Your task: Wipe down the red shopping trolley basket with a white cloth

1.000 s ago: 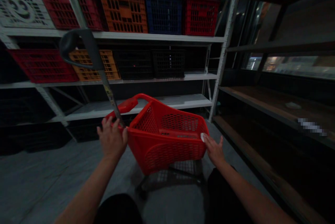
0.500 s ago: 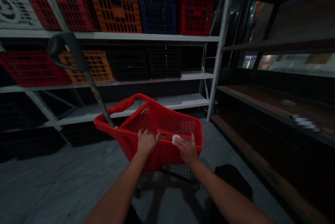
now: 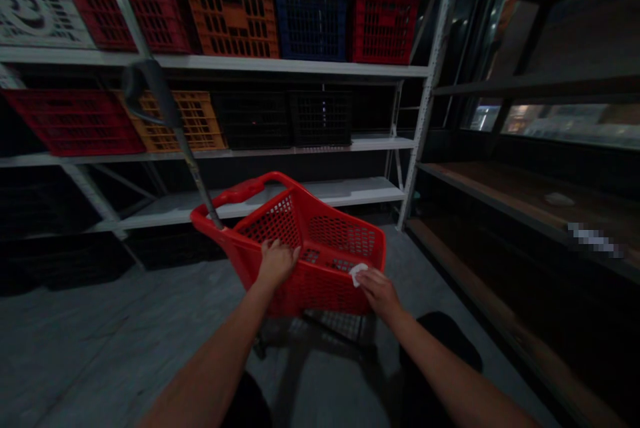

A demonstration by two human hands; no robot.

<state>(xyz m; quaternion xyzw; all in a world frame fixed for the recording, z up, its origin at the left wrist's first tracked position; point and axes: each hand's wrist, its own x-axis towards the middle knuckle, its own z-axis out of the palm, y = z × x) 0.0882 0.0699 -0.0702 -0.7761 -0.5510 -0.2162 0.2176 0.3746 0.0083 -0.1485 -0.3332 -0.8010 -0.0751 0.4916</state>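
A red plastic shopping basket on wheels [image 3: 320,288] stands on the grey floor in front of me, its dark pull handle [image 3: 165,108] raised up to the left. My left hand [image 3: 277,263] grips the basket's near rim with fingers curled over it. My right hand [image 3: 376,288] presses a small white cloth [image 3: 358,273] against the rim at the basket's right corner, fingers closed around the cloth.
Metal shelving [image 3: 280,65] ahead carries red, orange, blue, black and white crates [image 3: 230,8] on two levels; the lowest shelf [image 3: 260,200] is bare. Dark wooden shelves [image 3: 525,195] run along the right. A shelf upright [image 3: 425,101] stands at the corner.
My left hand left the handle's base and took the near rim. My right hand slid the white cloth along the rim, from the right corner to the middle and back right.
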